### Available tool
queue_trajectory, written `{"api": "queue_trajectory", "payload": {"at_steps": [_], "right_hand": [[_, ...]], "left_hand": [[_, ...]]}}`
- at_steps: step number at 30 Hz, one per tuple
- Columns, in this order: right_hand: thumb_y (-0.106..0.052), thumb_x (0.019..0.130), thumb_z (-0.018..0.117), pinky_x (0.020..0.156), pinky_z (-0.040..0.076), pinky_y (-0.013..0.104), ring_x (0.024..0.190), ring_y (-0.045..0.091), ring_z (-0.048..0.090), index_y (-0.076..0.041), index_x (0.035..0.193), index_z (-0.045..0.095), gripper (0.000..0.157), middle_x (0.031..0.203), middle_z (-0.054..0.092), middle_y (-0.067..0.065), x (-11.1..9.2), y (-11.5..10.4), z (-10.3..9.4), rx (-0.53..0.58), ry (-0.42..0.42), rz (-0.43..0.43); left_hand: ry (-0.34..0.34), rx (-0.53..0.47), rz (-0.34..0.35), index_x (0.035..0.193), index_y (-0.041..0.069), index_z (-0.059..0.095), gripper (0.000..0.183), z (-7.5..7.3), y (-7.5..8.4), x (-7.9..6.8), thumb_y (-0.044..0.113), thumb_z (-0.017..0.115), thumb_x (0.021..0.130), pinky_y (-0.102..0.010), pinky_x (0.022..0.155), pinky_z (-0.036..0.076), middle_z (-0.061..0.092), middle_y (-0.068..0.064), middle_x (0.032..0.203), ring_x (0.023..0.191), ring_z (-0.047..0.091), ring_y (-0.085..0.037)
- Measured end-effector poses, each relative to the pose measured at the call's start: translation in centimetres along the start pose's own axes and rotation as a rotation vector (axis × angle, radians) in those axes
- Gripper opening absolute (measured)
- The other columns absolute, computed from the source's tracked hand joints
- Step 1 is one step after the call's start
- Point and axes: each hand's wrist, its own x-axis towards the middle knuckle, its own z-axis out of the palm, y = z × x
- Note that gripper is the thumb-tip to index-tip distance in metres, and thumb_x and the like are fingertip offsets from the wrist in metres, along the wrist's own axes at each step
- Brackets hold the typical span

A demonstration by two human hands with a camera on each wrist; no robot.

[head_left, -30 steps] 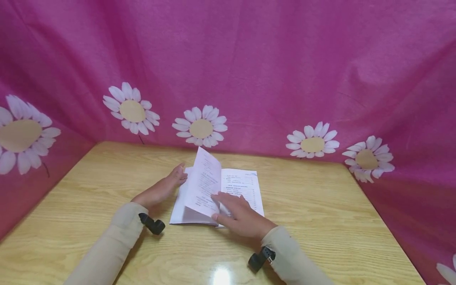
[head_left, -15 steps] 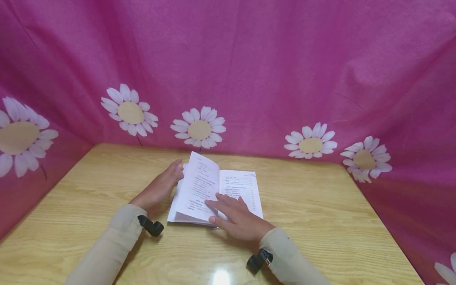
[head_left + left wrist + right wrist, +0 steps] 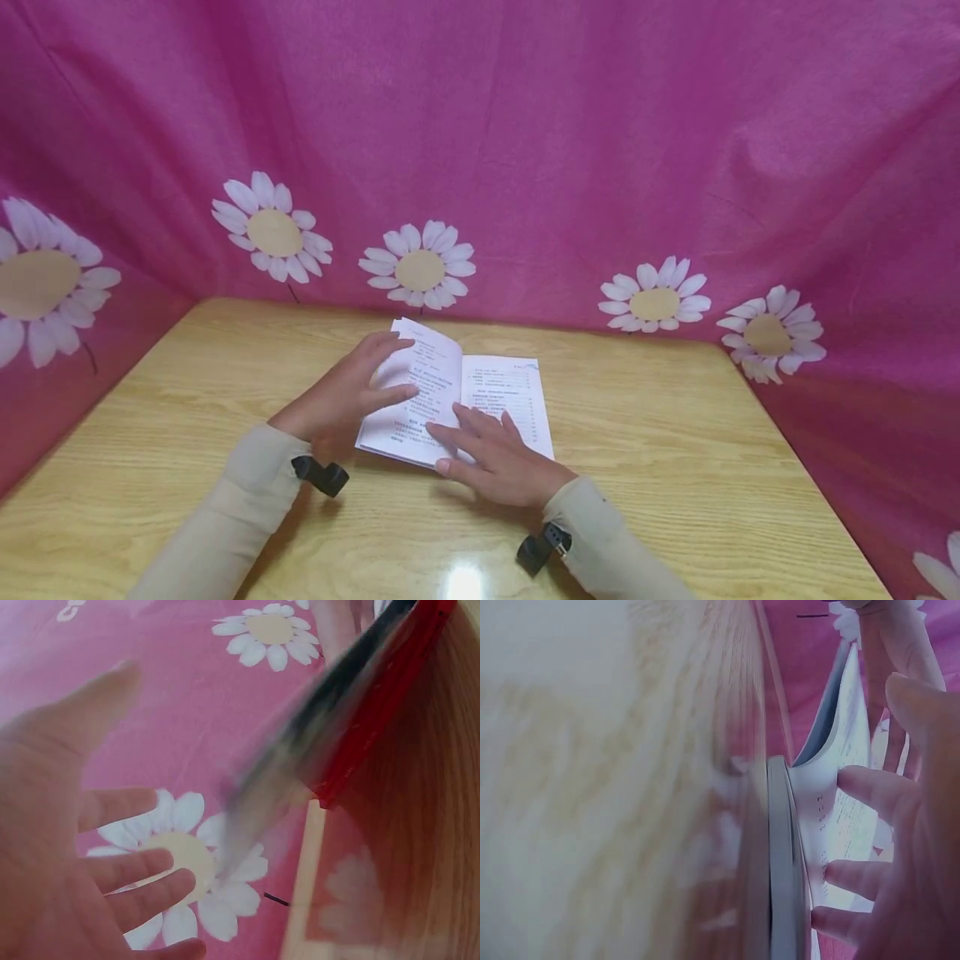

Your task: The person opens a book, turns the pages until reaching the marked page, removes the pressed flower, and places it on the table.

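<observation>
An open book with printed white pages lies on the wooden table. The left hand is at its left side, fingers and thumb spread apart over the left page; contact cannot be made out. Across the lower middle of the book, near the spine, rests the right hand with its fingers spread. In the right wrist view its fingertips touch the page, which curves up from the block. The book's blurred red underside shows in the left wrist view, apart from the left hand.
A pink curtain with white daisies hangs behind and at both sides of the table. A black wrist camera is on the left sleeve, and another black camera is on the right sleeve.
The raised left leaf has come down to the left. The left hand has moved right, from the book's edge to over the left page. The right hand has barely moved.
</observation>
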Motion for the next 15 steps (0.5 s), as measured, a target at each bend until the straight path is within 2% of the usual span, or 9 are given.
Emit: {"api": "queue_trajectory", "payload": {"at_steps": [4, 7, 11, 15], "right_hand": [[-0.068, 0.095, 0.026, 0.112, 0.002, 0.061, 0.148, 0.019, 0.009, -0.045, 0.149, 0.028, 0.059, 0.161, 0.014, 0.002, 0.0, 0.0, 0.1, -0.018, -0.004, 0.0], [-0.07, 0.094, 0.025, 0.112, 0.001, 0.062, 0.148, 0.02, 0.008, -0.047, 0.149, 0.027, 0.059, 0.161, 0.013, 0.002, 0.1, -0.1, 0.1, -0.035, -0.012, 0.014], [-0.072, 0.093, 0.023, 0.111, 0.002, 0.064, 0.148, 0.024, 0.008, -0.047, 0.149, 0.026, 0.061, 0.162, 0.012, 0.003, 0.2, -0.2, 0.2, -0.063, -0.021, 0.019], [-0.073, 0.092, 0.022, 0.111, 0.004, 0.065, 0.147, 0.028, 0.01, -0.047, 0.149, 0.026, 0.062, 0.162, 0.011, 0.004, 0.4, -0.3, 0.1, -0.086, -0.021, 0.016]], "left_hand": [[-0.06, 0.131, 0.065, 0.144, 0.015, 0.045, 0.081, 0.4, 0.3, 0.1, 0.05, 0.076, 0.077, -0.065, 0.106, 0.024, 0.025, -0.013, 0.157, 0.142, 0.023, -0.036], [-0.123, 0.19, 0.087, 0.143, 0.012, 0.045, 0.085, 0.8, 0.2, 0.1, 0.048, 0.08, 0.074, -0.067, 0.108, 0.018, 0.025, -0.015, 0.157, 0.144, 0.018, -0.038], [-0.208, 0.2, 0.044, 0.147, 0.013, 0.04, 0.092, 1.4, -0.1, -0.1, 0.046, 0.082, 0.072, -0.068, 0.109, 0.006, 0.02, -0.015, 0.159, 0.146, 0.009, -0.039], [-0.25, 0.22, -0.023, 0.149, 0.018, 0.037, 0.096, 1.9, -0.4, -0.2, 0.048, 0.083, 0.07, -0.068, 0.109, 0.0, 0.018, -0.013, 0.16, 0.146, 0.005, -0.04]]}}
